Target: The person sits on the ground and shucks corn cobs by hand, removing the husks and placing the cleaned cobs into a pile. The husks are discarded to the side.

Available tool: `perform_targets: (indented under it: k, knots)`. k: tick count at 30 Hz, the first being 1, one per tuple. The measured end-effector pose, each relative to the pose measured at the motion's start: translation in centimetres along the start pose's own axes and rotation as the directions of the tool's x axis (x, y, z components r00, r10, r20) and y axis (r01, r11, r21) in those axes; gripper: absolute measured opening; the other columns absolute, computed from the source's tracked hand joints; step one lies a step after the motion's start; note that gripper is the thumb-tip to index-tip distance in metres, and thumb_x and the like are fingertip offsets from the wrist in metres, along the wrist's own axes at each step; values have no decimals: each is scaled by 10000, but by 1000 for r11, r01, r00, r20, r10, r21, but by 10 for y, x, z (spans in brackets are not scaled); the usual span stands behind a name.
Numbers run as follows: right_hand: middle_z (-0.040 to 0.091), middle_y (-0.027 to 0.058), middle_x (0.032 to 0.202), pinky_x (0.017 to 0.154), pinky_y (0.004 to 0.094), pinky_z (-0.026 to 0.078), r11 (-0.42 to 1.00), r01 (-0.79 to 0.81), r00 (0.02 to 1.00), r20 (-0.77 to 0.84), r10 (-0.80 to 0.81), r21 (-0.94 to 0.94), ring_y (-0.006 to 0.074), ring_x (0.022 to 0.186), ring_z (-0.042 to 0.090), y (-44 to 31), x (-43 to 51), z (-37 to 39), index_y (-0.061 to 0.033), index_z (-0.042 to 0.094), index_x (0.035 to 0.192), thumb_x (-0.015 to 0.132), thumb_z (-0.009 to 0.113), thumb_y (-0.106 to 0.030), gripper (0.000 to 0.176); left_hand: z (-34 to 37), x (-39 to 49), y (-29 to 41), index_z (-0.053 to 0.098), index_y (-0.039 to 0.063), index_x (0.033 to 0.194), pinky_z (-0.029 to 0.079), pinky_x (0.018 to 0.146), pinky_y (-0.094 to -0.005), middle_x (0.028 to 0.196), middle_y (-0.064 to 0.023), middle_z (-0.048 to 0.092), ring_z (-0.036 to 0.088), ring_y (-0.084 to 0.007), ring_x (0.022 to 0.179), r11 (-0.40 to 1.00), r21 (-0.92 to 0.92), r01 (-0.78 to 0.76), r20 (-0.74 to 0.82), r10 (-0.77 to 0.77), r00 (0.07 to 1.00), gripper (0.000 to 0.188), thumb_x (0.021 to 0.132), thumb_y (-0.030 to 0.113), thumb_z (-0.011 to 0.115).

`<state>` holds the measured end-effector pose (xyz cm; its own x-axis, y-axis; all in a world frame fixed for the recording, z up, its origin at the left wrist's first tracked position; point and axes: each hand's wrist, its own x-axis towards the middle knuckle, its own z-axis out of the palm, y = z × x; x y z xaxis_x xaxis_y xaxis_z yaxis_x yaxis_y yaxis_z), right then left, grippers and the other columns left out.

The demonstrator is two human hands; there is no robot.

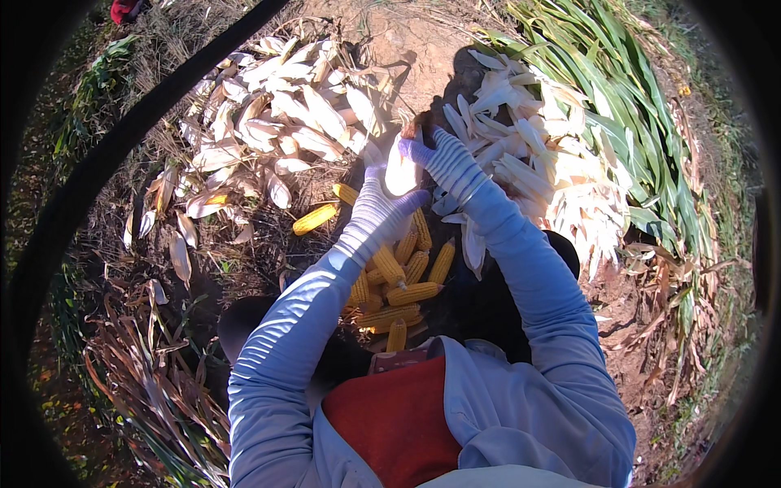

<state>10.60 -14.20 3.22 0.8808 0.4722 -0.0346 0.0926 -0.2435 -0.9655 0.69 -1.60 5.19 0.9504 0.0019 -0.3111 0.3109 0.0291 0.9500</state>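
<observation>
An ear of corn in its pale husk (403,171) is held out in front of me, its silk end pointing away. My left hand (379,198), in a striped white and purple knit glove, grips it from the left and below. From the right, my right hand (436,155), in a matching glove, has its thumb on the husk near the dark silk; its other fingertips are partly in shadow. Below both hands lies a heap of bare yellow corn cobs (390,268) between my legs. Another bare cob (315,219) rests on the ground left of my left wrist.
Several unhusked ears (287,110) form a pile at the far left. Loose pale husks (525,140) are heaped at the right, beside long green corn stalks (628,97). Dry stalks (152,372) lie at the lower left. A dark strap (122,131) crosses the upper left view.
</observation>
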Motion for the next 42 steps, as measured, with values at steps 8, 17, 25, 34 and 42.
perform_targets:
  k: [8,17,25,34,42]
  knots:
    - [609,65,827,627,273,456,913,-177,979,-34,203,369,154,700,557,12,5,-16,-23,595,983,840,543,-450,454,-17,14,-22,504,17,1121,453,754,-246,980,-56,586,549,-128,858,953,-299,-44,35,57,998,475,759,247,708]
    - [619,53,908,606,294,527,799,-336,933,290,211,498,190,739,621,4,0,-14,-40,523,1106,835,607,-346,418,-22,36,-51,545,47,1094,467,686,-231,903,-45,589,561,-115,782,693,-716,88,114,-8,993,554,774,491,633]
    - [617,77,919,751,292,432,981,-188,982,13,189,-48,150,803,545,-9,0,1,9,570,1061,847,529,-457,514,-13,25,-47,540,33,1100,454,706,-229,923,-47,582,547,-118,811,649,-743,164,172,-51,984,580,770,502,633]
    - [551,-26,769,565,185,409,947,-152,988,60,141,284,38,633,476,-17,-8,-3,-51,578,1033,826,620,-381,392,-13,13,-36,533,18,1107,438,729,-226,946,-50,573,532,-121,843,717,-677,166,184,-53,982,610,766,513,632]
    - [609,21,836,644,227,458,1000,1,992,-128,3,26,91,702,542,-16,-5,-5,-23,581,1078,828,615,-306,379,-6,7,-33,528,4,1114,425,750,-224,965,-52,566,519,-123,871,761,-627,167,193,-56,980,636,762,524,631]
